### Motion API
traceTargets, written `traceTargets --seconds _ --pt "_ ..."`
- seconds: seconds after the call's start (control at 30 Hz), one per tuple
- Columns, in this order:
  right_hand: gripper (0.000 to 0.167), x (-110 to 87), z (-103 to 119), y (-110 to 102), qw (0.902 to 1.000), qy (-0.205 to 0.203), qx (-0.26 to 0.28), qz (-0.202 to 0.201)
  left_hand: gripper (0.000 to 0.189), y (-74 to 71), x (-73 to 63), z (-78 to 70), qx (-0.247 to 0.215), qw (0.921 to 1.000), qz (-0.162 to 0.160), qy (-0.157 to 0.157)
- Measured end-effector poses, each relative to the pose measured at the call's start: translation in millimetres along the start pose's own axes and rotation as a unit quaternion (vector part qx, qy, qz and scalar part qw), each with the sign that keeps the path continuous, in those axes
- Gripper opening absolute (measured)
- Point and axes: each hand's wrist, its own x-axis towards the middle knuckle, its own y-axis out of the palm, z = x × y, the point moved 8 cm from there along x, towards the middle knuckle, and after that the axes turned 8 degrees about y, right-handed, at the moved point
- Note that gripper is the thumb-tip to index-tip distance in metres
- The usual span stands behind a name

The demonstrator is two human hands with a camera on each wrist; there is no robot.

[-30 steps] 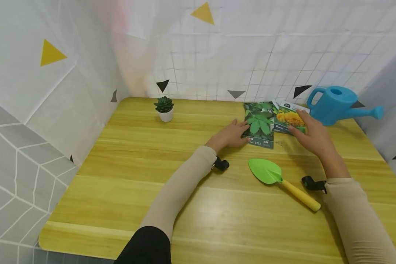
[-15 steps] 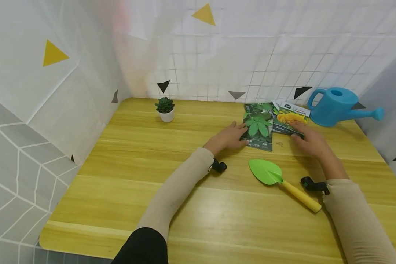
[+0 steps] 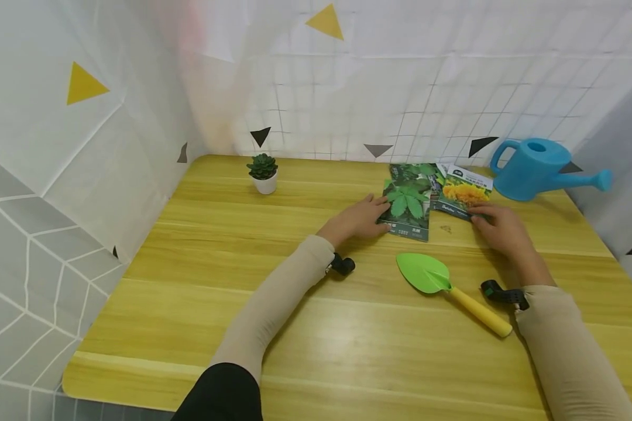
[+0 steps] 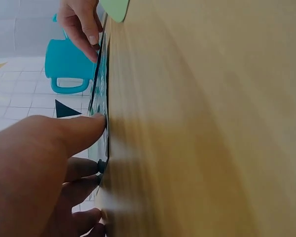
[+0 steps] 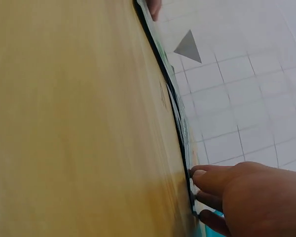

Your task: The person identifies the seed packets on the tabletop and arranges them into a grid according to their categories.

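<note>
A green seed packet (image 3: 406, 213) with a leaf picture lies on the table (image 3: 316, 351), partly over other packets. My left hand (image 3: 354, 220) touches its left side, thumb at the lower corner; in the left wrist view the thumb and fingertips of the left hand (image 4: 44, 168) meet its edge. To the right lies a seed packet with yellow flowers (image 3: 464, 192). The fingers of my right hand (image 3: 502, 231) rest on its lower right corner. In the right wrist view, the fingertips of the right hand (image 5: 251, 192) touch the packet's edge.
A green trowel (image 3: 426, 273) with a yellow handle lies in front of the packets. The blue watering can (image 3: 532, 169) stands at the back right, close to the flower packet. Back left is a small potted succulent (image 3: 264, 174). A patterned white cloth (image 3: 347, 88) hangs behind the table.
The left hand has shifted slightly left and the leaf packet has slid with it. My right hand has come down onto the flower packet's lower corner, and that packet has turned slightly.
</note>
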Motion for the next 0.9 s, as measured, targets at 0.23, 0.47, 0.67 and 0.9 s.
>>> traceTargets --seconds 0.23,0.47,0.67,0.9 --pt "0.031 -2.4 -9.4 -1.3 0.9992 0.027 0.017 -0.024 0.069 -1.6 -12.5 7.8 0.007 1.0000 0.002 0.002" --pt "0.033 -2.8 -11.1 -1.0 0.9991 0.026 0.020 -0.029 0.070 -1.9 -26.3 16.9 0.013 0.9999 0.002 0.001" --pt "0.034 -2.4 -15.9 0.7 0.9987 0.037 0.024 -0.027 0.070 -1.1 -34.2 20.6 0.008 0.9999 -0.005 0.003" --pt "0.034 -3.9 -17.1 0.2 0.9980 0.043 0.035 -0.031 0.070 1.4 -46.1 22.1 0.017 0.9997 -0.012 0.011"
